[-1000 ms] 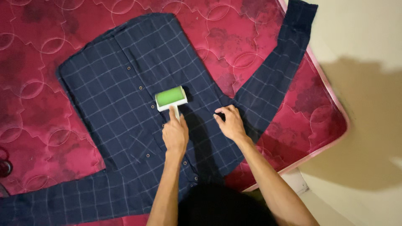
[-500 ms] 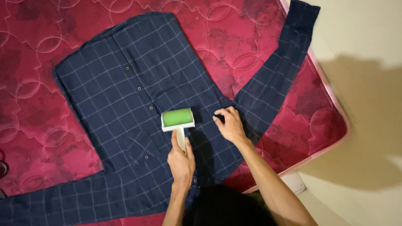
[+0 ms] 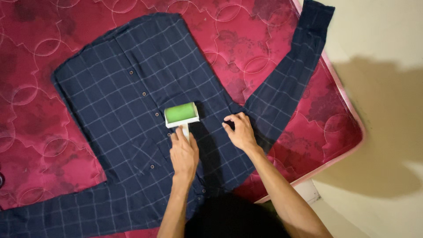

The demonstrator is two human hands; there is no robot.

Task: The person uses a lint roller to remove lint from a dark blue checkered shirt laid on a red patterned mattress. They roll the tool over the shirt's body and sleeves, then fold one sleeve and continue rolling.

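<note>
Green lint roller (image 3: 181,114) sits on the front of the navy checked shirt (image 3: 114,101), just right of the button line. Its drum lies crosswise, tilted slightly; the white handle points back toward the person. Left hand (image 3: 183,154) is wrapped around the handle. Right hand (image 3: 240,131) presses flat, fingers loosely spread, near the armpit seam. Shirt lies spread on a red mattress (image 3: 39,145).

The left hand (image 3: 183,155) has drawn the green lint roller (image 3: 181,114) back toward six o'clock across the checked navy shirt (image 3: 132,105) — a second ago it sat farther up the front panel, nearer twelve. The hand now lies lower on the cloth, closer to the body — the roller beside the button line.
</note>
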